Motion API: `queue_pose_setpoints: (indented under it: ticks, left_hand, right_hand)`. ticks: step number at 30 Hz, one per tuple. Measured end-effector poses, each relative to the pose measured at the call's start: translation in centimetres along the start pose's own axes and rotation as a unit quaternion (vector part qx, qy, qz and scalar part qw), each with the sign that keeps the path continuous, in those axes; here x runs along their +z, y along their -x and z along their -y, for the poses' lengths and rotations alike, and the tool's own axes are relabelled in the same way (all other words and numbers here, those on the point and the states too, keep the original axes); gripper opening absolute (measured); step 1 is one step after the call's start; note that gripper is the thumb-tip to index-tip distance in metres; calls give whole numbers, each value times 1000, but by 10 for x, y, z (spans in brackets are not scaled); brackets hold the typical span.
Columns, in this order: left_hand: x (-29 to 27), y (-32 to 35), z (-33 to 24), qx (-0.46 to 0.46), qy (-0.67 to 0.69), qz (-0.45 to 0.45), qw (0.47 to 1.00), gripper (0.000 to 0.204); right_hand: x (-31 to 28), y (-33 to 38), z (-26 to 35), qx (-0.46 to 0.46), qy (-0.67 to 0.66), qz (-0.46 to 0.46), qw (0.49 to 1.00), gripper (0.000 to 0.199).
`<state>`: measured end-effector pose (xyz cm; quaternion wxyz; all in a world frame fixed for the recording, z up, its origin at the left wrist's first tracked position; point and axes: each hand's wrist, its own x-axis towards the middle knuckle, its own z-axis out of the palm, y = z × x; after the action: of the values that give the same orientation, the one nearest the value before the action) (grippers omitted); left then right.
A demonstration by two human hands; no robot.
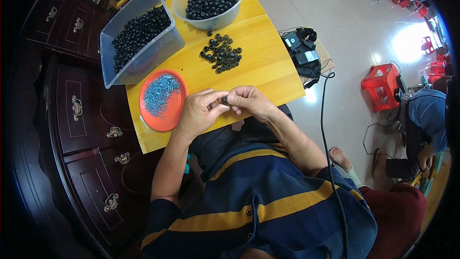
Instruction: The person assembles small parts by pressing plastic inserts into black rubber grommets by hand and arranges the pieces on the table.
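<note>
Over the near edge of the yellow wooden board (258, 52), both hands meeting around one small black ring-shaped part (224, 100), pinched between the fingertips. Left hand (199, 112) curled nearly closed, thumb and forefinger pressed to the part from the left; right hand (249, 101) likewise curled, fingertips gripping it from the right. Whether a second, smaller piece sits in either grip: cannot tell, too small and hidden by the fingers.

Judged from this, fitting or working something onto the single black part, held just above the board's front edge. Next move calling for steady, fine fingertip control and a firm pinch, lest the little part slip.

Just left of the hands, a round orange plastic plate (165, 120) heaped with tiny blue-grey metal bits (160, 93). Farther back, a loose pile of black rings (221, 52), a clear round bowl (211, 17) and a clear rectangular tub (143, 55), both filled with similar black pieces.
</note>
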<state>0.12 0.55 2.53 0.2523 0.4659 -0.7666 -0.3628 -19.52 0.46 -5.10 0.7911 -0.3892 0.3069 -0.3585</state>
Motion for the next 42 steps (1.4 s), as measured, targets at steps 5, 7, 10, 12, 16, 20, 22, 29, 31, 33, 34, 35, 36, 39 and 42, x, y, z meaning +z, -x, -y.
queue_pose_setpoints:
  ticks: [5, 7, 10, 12, 16, 20, 22, 29, 31, 33, 34, 35, 36, 39, 42]
  left_hand:
    - [3, -1, 0, 21, 8, -8, 1000, 29]
    - [6, -2, 1, 50, 26, -25, 998, 30]
    - [9, -3, 3, 65, 20, -36, 997, 30]
    - [11, -3, 5, 69, 20, -41, 997, 30]
    - [14, -3, 2, 63, 36, -50, 996, 30]
    - [15, -3, 5, 69, 35, -55, 995, 26]
    - [15, -4, 4, 32, 49, -37, 998, 26]
    - [8, -4, 1, 54, 37, 1, 998, 28]
    - [8, -4, -1, 54, 38, -6, 998, 27]
    - [11, -3, -1, 68, 34, -18, 997, 27]
    - [12, -3, -1, 80, 31, -29, 996, 27]
    - [13, -2, -1, 80, 32, -29, 996, 27]
    - [14, -2, -2, 77, 37, -34, 996, 26]
    - [16, -1, 3, 75, 47, -43, 995, 25]
    - [18, -2, 2, 77, 62, -51, 994, 24]
  right_hand:
    - [-3, 2, -2, -2, -20, 4, 1000, 29]
    - [-6, 2, -3, 1, -28, 13, 1000, 29]
    - [-8, 0, -6, -9, -38, 16, 999, 28]
    - [-8, 1, -3, -5, -42, 17, 999, 27]
    - [-11, 1, -4, -18, -53, 20, 998, 26]
    - [-9, 1, -5, -15, -50, 18, 998, 25]
    - [-10, 1, -5, -22, -44, 19, 999, 24]
    - [-14, 4, -6, -16, -35, 48, 998, 25]
    - [-16, 4, -7, -16, -55, 55, 997, 24]
    - [-14, 5, -7, -11, -65, 49, 997, 24]
    - [-13, 5, -7, -6, -76, 44, 996, 24]
    - [-14, 5, -7, -6, -75, 43, 996, 24]
    - [-14, 4, -7, -7, -78, 45, 996, 24]
    - [-16, 3, -7, -10, -69, 53, 996, 24]
    - [-14, 5, -7, -15, -63, 49, 997, 24]
